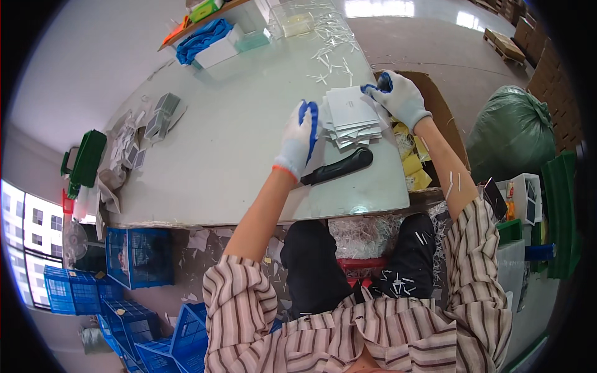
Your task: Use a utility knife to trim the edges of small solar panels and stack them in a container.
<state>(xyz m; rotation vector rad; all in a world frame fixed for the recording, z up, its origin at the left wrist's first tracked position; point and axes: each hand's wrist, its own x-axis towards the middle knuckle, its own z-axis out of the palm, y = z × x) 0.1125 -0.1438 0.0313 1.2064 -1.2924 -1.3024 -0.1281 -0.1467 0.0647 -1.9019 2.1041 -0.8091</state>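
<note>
A fanned stack of white cards (353, 118) lies on the pale table (236, 143). My left hand (298, 138), in a white glove with blue palm, presses its fingers flat against the stack's left edge. My right hand (398, 96), gloved the same way, grips the stack's far right corner. A black-handled knife (339, 166) lies on the table just in front of the stack, close to my left wrist.
White paper strips (329, 43) litter the table's far side. Grey card pieces (158, 115) lie at the left. A cardboard box (438, 118) with yellow packets stands at my right, a green sack (510, 133) beyond it. Blue crates (140, 255) stand on the floor to my left.
</note>
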